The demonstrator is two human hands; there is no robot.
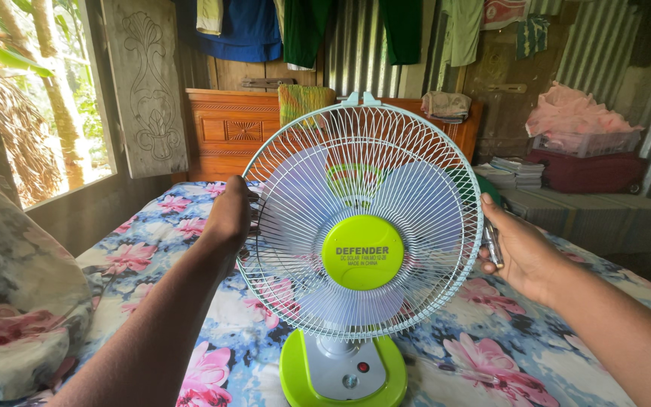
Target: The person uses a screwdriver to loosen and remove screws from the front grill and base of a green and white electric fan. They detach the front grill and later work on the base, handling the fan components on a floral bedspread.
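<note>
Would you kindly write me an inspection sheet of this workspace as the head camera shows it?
Surface: bed sheet, blue and white with pink flowers, covering a bed.
Job's things: table fan standing upright on its green base, white wire grille, green hub, blades at rest.
Clutter: floral pillow at the left; folded cloths on the wooden headboard.
Hands: left hand grips the grille's left rim; right hand is at the right rim, its fingers on the rim and around a small metallic object, too small to identify.
Cables: nothing seen.
Surroundings: open window, hanging clothes, corrugated metal wall, stacked books, dark red suitcase.
</note>
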